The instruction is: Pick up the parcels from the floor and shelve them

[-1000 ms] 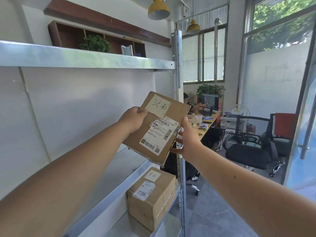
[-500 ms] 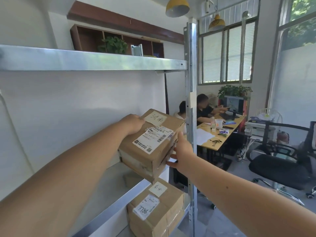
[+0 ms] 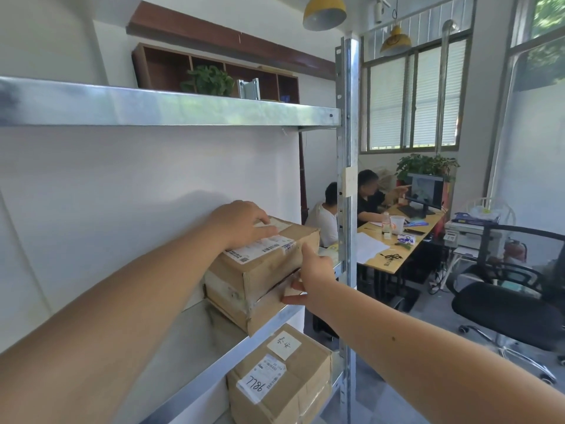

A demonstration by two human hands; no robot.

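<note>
A brown cardboard parcel [image 3: 260, 280] with a white shipping label sits on the middle metal shelf [image 3: 195, 335], its near corner jutting over the shelf's front edge. My left hand [image 3: 241, 223] lies flat on its top, fingers over the label. My right hand [image 3: 312, 276] presses against its right side face, thumb up and fingers at the lower edge. On the shelf below stands a second brown parcel [image 3: 284, 381] with a handwritten tag and a label reading 7786.
A steel upright [image 3: 347, 179] stands right of the parcels, and an upper shelf [image 3: 171, 110] runs overhead. Beyond, two people sit at a wooden desk [image 3: 397, 249] with a monitor. A black office chair [image 3: 516, 301] stands at the right on grey floor.
The parcel has come down from a tilted, raised hold onto the middle shelf and slid inward. My left hand moved from its back edge onto its top; my right hand stayed on its side.
</note>
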